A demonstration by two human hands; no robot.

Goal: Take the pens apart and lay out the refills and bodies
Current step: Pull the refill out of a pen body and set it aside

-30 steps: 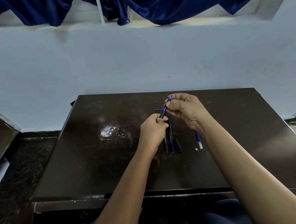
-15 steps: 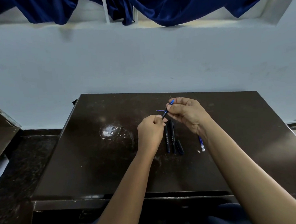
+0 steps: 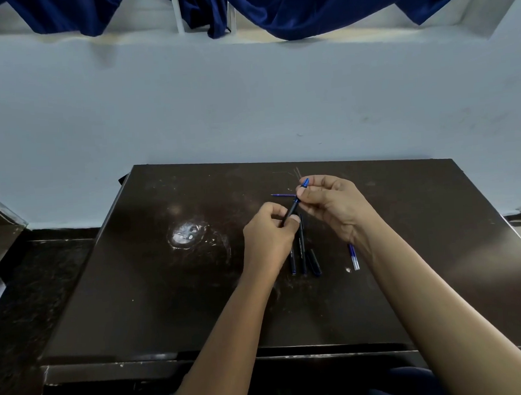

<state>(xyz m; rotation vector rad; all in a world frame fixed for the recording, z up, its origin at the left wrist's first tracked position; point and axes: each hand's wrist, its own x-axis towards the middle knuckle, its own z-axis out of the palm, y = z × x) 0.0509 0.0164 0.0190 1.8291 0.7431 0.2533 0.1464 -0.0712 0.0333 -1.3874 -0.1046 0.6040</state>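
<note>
Hands: left hand (image 3: 269, 230) grips the dark lower barrel of one pen (image 3: 293, 209); right hand (image 3: 334, 205) pinches its blue upper end. Pen tilted, held clear of the desk (image 3: 155, 295). Below the hands two dark bodies (image 3: 302, 252) lie side by side on the desk, a short dark piece (image 3: 315, 261) just beside them. One refill (image 3: 353, 257) lies beside the right wrist; a thin blue refill (image 3: 280, 195) lies further back, left of the right hand

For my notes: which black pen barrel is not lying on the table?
The blue-tipped barrel, held by the left hand and right hand; the other two barrels lie flat.
</note>
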